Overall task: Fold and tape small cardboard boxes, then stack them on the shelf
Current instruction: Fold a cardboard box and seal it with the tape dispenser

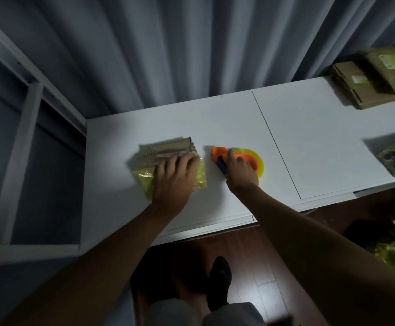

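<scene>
At frame centre, the left hand lies flat on the box, pinning it to the desk. The right hand grips the tape gun, probably ready to seal it.

Left hand: palm down, fingers spread flat, pressing.
Right hand: fingers curled in a grip.
Arms: both stretched forward.

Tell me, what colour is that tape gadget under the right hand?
The tape dispenser is orange with a dark blue handle and a yellow roll; the head view shows it.
</scene>
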